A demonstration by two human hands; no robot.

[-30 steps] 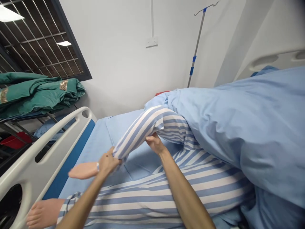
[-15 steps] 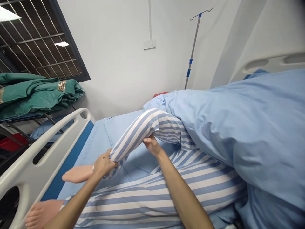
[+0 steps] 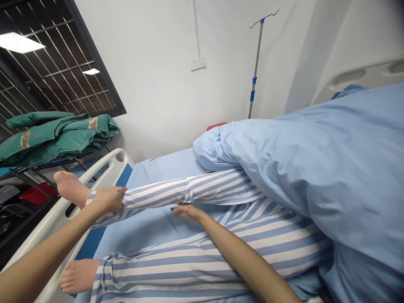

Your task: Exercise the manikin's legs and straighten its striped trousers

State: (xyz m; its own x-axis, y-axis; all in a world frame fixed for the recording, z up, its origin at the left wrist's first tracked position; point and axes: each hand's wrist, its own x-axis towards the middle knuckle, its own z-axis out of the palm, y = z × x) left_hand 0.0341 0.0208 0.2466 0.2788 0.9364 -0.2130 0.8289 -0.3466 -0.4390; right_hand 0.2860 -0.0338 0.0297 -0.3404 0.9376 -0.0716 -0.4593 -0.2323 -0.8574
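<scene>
A leg in blue-and-white striped trousers (image 3: 158,193) is raised off the bed and almost straight, its bare foot (image 3: 71,188) above the footboard. My left hand (image 3: 109,200) is closed around the lower leg, over the trouser cuff near the ankle. Beneath the knee is my right hand (image 3: 188,211), its fingers stretched out and its upper side against the cloth. The other striped leg (image 3: 183,265) lies flat on the mattress nearer to me, with its bare foot (image 3: 80,275) at the left. A light blue quilt (image 3: 284,147) covers the thighs' upper part and the body.
The white footboard (image 3: 94,168) borders the bed on the left. Behind it, folded green cloths (image 3: 63,134) lie on a rack above a red basin (image 3: 38,191). An IV pole (image 3: 257,63) stands by the wall, right of a socket (image 3: 198,64). The headboard (image 3: 347,80) is at right.
The raised leg has gone from bent at the knee to nearly straight. My left hand moved left and up with the ankle; the knee came down, and my right hand lowered slightly.
</scene>
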